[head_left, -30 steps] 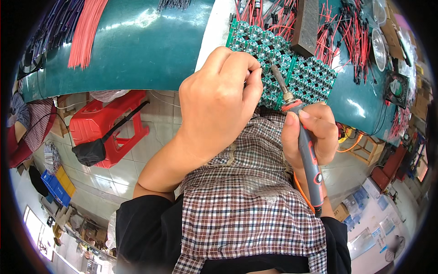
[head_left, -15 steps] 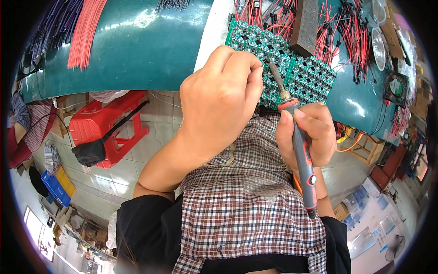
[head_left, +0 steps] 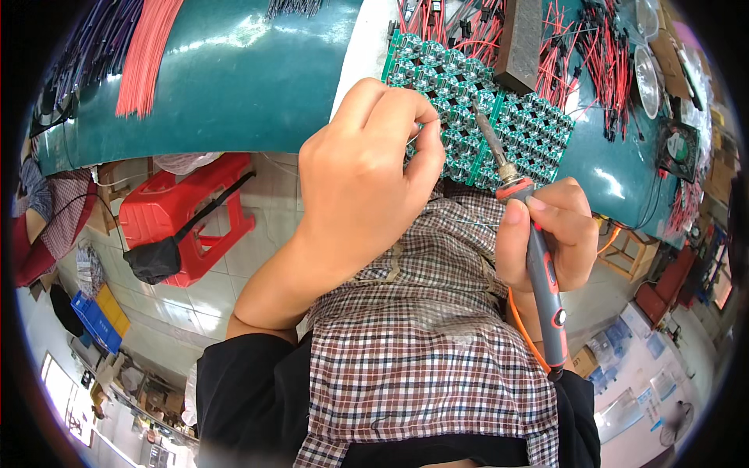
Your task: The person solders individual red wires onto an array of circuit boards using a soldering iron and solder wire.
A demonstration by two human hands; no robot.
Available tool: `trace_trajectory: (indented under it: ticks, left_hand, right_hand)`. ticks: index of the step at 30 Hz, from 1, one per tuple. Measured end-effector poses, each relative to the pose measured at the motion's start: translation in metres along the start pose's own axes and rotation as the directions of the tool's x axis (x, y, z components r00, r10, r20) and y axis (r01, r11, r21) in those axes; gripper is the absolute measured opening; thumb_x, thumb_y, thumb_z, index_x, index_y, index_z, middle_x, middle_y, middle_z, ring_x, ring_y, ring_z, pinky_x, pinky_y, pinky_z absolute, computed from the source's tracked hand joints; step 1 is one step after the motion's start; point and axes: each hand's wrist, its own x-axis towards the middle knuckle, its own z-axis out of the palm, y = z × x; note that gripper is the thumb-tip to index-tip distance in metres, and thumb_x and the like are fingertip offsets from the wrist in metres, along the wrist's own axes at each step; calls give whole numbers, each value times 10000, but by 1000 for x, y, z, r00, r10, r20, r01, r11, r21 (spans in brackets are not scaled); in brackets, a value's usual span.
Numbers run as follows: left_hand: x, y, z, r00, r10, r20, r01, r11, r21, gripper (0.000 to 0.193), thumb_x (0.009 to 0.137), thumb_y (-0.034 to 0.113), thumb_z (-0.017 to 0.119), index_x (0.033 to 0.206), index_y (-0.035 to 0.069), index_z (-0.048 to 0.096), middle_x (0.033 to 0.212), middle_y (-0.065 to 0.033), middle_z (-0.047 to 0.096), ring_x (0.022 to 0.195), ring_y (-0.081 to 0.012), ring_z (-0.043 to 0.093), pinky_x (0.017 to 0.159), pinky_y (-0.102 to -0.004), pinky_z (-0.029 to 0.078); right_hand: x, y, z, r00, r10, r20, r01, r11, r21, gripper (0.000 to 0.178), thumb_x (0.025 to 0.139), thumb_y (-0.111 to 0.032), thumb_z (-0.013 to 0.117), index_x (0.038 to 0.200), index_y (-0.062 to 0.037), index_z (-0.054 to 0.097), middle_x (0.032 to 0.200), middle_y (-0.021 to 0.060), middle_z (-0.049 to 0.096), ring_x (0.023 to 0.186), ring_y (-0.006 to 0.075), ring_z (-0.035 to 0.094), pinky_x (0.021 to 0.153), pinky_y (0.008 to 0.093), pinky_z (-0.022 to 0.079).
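We grasp the iron [head_left: 541, 271] by its handle with our right hand [head_left: 571, 234], presumably avoiding heat, tip over the boards [head_left: 534, 134] near us. Our left hand [head_left: 370, 160] pinches, contents unclear. The far block [head_left: 518, 48] likely weights the boards.

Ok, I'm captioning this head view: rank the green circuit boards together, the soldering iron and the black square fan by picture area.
1. Green circuit boards, though the left hand hides part
2. Soldering iron, long but thin
3. Black square fan
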Motion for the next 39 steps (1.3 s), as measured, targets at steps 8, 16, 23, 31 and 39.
trace_trajectory:
  ticks: [8,16,23,31,39]
  left_hand:
    - [-12,0,-3,997,-31,68,33,999,-34,133,791,28,761,856,85,660,775,-20,606,566,-124,603,494,-265,463]
    - [-11,4,4,996,22,85,-24,999,28,119,804,38,779,854,85,682,756,3,611,500,-80,519,467,-239,415]
    - [-11,4,7,997,45,68,-48,998,47,125,798,41,783,853,88,681,746,8,603,480,-82,493,456,-252,397]
    - [-12,4,8,996,42,72,-49,994,97,134,780,95,770,809,115,641,747,-26,575,564,-203,614,491,-320,475]
    - [-11,3,10,996,71,44,-74,994,76,119,794,54,798,864,94,711,757,-1,632,497,-110,527,460,-270,417]
  right_hand:
    - [-10,-1,-12,1000,2,-3,-2,999,48,290,788,-28,740,948,-60,500,676,69,553,493,183,500,438,312,392]
    - [-13,3,-4,1000,-25,-3,25,999,29,294,767,-11,741,932,-52,501,644,69,558,486,184,511,434,303,386]
    - [-16,7,2,999,-38,-14,38,998,48,302,765,1,748,946,-49,512,652,73,562,490,182,510,437,296,393]
    - [-14,-2,5,999,-44,29,46,997,-60,319,755,-11,778,956,-80,539,689,52,569,525,188,526,448,303,409]
    - [-8,-4,4,1000,-4,11,4,1000,-31,298,736,14,775,914,-69,552,693,63,567,528,198,535,456,309,418]
